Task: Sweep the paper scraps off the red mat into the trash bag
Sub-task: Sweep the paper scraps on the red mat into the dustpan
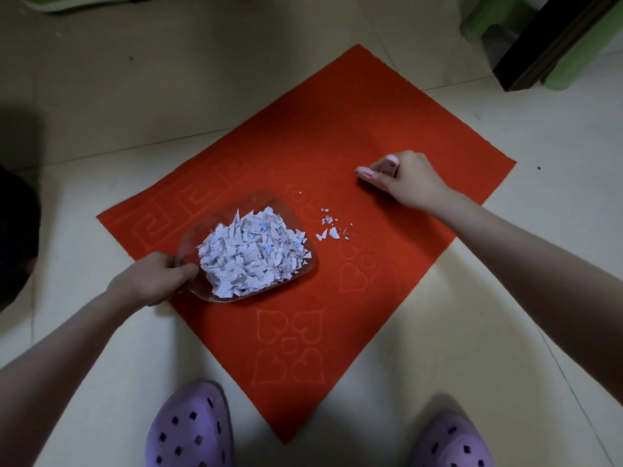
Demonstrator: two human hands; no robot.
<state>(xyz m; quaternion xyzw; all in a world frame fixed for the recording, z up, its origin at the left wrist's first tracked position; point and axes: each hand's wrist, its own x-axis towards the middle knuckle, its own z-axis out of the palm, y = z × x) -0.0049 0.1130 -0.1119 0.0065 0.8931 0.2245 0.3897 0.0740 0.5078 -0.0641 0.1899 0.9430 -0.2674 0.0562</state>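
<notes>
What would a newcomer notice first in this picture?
The red mat on the pale floor stands out first. On its left part, the left hand holds a clear scoop heaped with white paper scraps; a few loose scraps lie beside it, and the right hand grips a pink object farther right.

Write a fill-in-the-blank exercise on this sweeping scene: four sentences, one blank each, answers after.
1. The left hand grips a clear scoop heaped with paper ____.
2. The scoop rests on a ____ mat.
3. A few loose scraps lie on the mat between the ____ and the right hand, which pinches a small pink object.
4. The person's shoes are ____.

Missing words: scraps; red; scoop; purple.
</notes>
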